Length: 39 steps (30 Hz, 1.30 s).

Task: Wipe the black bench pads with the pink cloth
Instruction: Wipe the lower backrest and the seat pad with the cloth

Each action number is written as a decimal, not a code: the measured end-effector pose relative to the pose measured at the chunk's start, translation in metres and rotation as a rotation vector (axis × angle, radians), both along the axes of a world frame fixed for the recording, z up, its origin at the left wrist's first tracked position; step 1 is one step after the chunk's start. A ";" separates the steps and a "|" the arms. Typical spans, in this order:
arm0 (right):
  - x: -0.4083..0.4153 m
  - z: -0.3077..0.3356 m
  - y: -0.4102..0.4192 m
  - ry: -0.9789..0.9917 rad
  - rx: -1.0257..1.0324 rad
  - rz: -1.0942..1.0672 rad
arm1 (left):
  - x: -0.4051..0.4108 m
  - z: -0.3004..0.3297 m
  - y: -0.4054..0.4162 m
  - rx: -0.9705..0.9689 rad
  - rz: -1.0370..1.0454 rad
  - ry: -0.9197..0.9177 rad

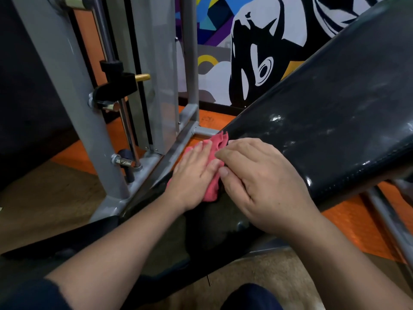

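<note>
The pink cloth (215, 184) lies bunched on the far end of the lower black seat pad (210, 222), right where it meets the tilted black back pad (330, 113). My left hand (194, 175) lies flat on the cloth with straight fingers, pressing it down. My right hand (261, 182) sits beside it, its fingers bent over the cloth's right edge at the foot of the back pad; whether they pinch the cloth I cannot tell. Most of the cloth is hidden under both hands.
A grey steel machine frame (73, 108) with chrome rods and a yellow-tipped pin (143, 77) stands to the left. Orange floor mat (357, 222) and brown carpet (44, 198) surround the bench. A painted mural wall (257, 52) is behind. A grey bench leg (388, 215) runs at right.
</note>
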State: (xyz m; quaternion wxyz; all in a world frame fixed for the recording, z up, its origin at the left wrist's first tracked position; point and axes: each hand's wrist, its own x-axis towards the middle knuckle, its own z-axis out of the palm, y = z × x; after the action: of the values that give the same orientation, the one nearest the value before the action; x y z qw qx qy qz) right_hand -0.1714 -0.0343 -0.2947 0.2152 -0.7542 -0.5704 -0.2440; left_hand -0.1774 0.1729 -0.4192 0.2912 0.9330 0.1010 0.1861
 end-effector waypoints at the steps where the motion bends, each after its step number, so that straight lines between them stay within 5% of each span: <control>1: 0.000 0.000 0.001 0.006 -0.006 -0.003 | -0.003 0.002 0.003 -0.037 0.001 -0.009; 4: 0.001 0.002 0.005 0.020 -0.049 -0.026 | 0.011 0.020 0.008 -0.153 0.075 0.047; 8: 0.000 0.001 0.000 -0.008 -0.044 -0.027 | 0.005 0.012 -0.001 -0.019 -0.007 0.041; 21: 0.002 0.000 0.009 -0.026 -0.034 -0.061 | 0.009 -0.011 0.025 -0.149 0.125 0.041; 26: 0.003 -0.005 0.004 -0.037 -0.009 -0.048 | 0.000 -0.021 0.015 -0.028 0.061 0.066; 30: 0.003 -0.002 0.009 -0.021 -0.005 -0.062 | 0.008 -0.005 0.023 -0.216 0.148 0.094; 35: 0.002 -0.005 0.004 -0.023 -0.056 -0.096 | -0.010 -0.020 0.007 -0.030 0.021 0.020; 39: 0.004 -0.002 0.010 -0.011 -0.056 -0.129 | 0.004 -0.008 0.019 -0.148 0.096 0.085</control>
State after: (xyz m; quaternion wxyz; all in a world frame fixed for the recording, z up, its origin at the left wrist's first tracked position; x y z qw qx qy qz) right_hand -0.1679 -0.0243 -0.2966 0.1745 -0.7936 -0.5287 -0.2455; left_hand -0.1731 0.1923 -0.4274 0.3455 0.9100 0.1713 0.1519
